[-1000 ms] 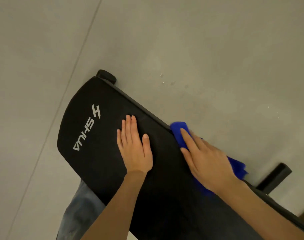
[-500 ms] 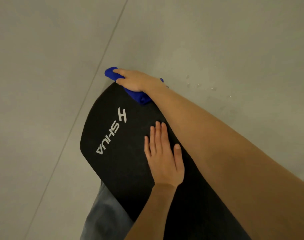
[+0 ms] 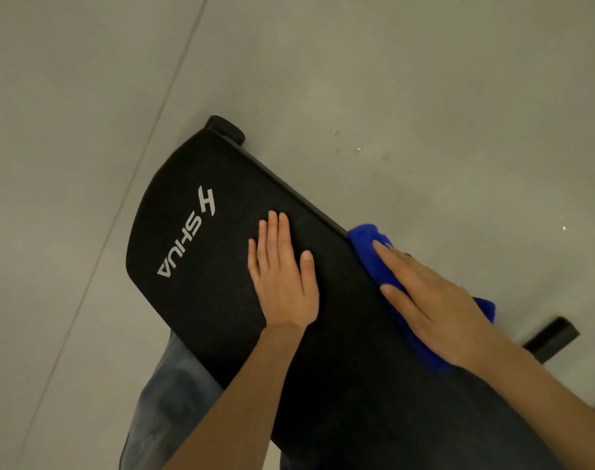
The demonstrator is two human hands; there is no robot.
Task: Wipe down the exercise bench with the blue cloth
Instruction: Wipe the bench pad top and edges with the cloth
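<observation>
A black padded exercise bench [image 3: 194, 266] with a white SHUA logo runs from the upper left to the lower right. My left hand [image 3: 284, 279] lies flat on the pad, fingers together, just right of the logo. My right hand [image 3: 432, 303] presses the blue cloth [image 3: 369, 245] flat against the bench's right edge, fingers stretched along it. The cloth sticks out beyond my fingertips and behind my wrist; its middle is hidden under the hand.
Grey floor [image 3: 425, 96] surrounds the bench, with a seam line [image 3: 147, 123] at the left. A black end cap [image 3: 226, 128] shows at the bench's far corner. A black frame foot [image 3: 550, 337] sticks out at the right. My jeans-clad leg [image 3: 160, 401] is beneath the bench.
My right hand with the cloth swept up to the bench's far corner half a second ago and has now come back down the right edge. The left hand stayed flat on the pad.
</observation>
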